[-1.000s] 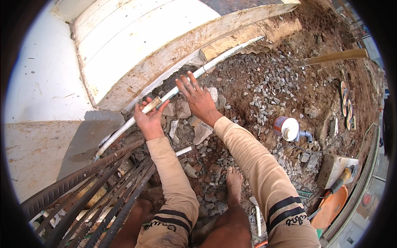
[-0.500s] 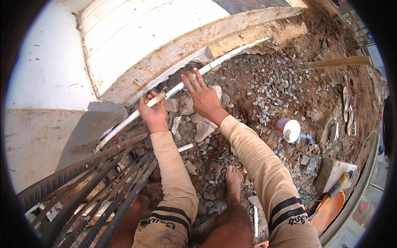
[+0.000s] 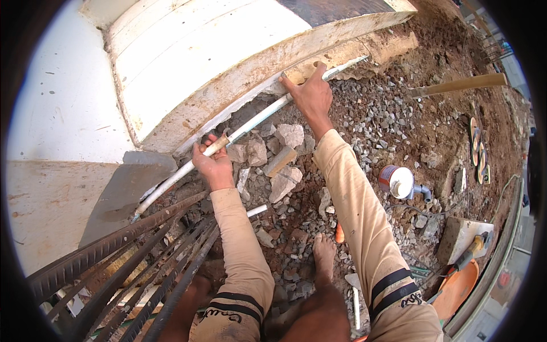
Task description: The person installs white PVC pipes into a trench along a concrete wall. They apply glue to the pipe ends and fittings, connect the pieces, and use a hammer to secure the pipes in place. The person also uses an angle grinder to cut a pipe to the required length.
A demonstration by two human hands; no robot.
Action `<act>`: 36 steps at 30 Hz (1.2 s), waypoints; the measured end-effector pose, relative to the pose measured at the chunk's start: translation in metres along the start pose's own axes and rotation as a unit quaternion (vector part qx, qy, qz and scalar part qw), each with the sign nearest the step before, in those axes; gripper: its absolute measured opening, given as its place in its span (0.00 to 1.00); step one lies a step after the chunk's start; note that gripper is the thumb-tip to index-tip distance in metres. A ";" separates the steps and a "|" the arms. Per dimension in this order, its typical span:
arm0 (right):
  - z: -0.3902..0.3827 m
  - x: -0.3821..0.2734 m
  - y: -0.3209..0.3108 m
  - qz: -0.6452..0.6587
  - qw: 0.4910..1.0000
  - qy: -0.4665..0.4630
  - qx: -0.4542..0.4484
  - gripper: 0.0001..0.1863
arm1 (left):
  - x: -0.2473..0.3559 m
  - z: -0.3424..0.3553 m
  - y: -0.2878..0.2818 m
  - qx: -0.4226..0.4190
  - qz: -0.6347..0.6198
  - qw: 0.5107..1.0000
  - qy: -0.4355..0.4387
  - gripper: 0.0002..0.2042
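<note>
A long white plastic pipe runs slantwise along the foot of the wall, over broken ground. A tan-stained coupling or sleeve sits around it near my left hand. That hand is palm up beneath the pipe, its fingers curled around it beside the sleeve. Farther up and to the right, my right hand grips the pipe from above, with the thumb toward the wall and some fingers hidden. Broken stones and a short block lie under and beside the pipe.
Ribbed steel bars jut in at lower left. To the right are an open tin beside a grey pipe elbow, sandals, a wooden handle, an orange pan and a power tool. A short white pipe lies near my left forearm.
My right hand has moved up and right along the pipe, from open fingers laid over it to a grip. The left hand keeps hold near the sleeve, shifted slightly lower.
</note>
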State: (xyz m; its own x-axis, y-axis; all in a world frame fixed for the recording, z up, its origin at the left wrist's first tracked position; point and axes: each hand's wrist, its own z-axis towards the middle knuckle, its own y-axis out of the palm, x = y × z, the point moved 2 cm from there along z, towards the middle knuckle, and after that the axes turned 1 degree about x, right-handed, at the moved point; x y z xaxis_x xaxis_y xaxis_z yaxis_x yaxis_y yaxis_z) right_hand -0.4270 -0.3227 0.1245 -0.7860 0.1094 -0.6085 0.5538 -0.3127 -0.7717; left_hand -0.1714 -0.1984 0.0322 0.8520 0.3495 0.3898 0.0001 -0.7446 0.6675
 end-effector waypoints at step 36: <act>-0.130 0.143 -0.175 0.799 0.578 0.162 -0.037 0.36 | 0.028 0.099 -0.037 -0.020 0.053 0.998 -0.004 0.20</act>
State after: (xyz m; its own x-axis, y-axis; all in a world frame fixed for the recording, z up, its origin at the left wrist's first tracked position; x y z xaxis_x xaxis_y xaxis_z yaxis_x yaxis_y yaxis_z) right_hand -0.6003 -0.1296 0.1480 0.8315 -0.0888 -0.5483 0.5208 -0.2187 0.8252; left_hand -0.0956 -0.2173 -0.0445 0.8506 0.2646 0.4544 -0.1114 -0.7539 0.6475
